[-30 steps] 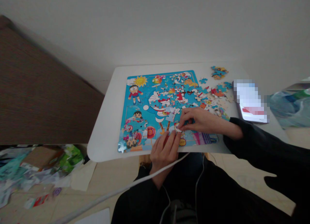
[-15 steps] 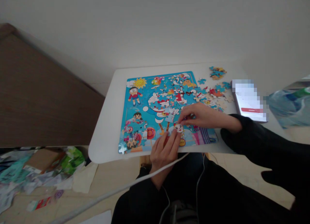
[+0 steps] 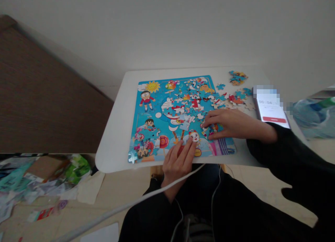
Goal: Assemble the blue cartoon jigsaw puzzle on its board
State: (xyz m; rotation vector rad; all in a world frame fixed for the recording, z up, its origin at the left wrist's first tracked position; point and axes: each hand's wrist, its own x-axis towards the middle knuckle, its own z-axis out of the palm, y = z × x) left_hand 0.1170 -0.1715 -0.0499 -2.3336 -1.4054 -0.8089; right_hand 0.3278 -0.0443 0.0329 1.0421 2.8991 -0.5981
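Note:
A cartoon jigsaw puzzle (image 3: 159,113) with a blue board lies on the small white table, partly filled in. My left hand (image 3: 179,161) rests flat on its lower edge, fingers stretched out, the tips touching the part with a white face in a red and yellow cap (image 3: 194,136). My right hand (image 3: 230,123) is over the board's right side, with thumb and fingers apart around some loose puzzle pieces (image 3: 206,131). Whether the fingertips touch one of them is hard to make out. More loose pieces lie across the middle of the picture.
A heap of puzzle pieces (image 3: 237,99) and a smaller pile (image 3: 238,78) lie right of the board. A lit phone (image 3: 272,107) is at the right edge of the white table (image 3: 115,130). A white cable (image 3: 125,202) crosses in front of my left wrist.
My right hand has moved right, away from the capped face beside my left fingers, and its pinched fingers have spread over the loose pieces. My left hand has stayed in place.

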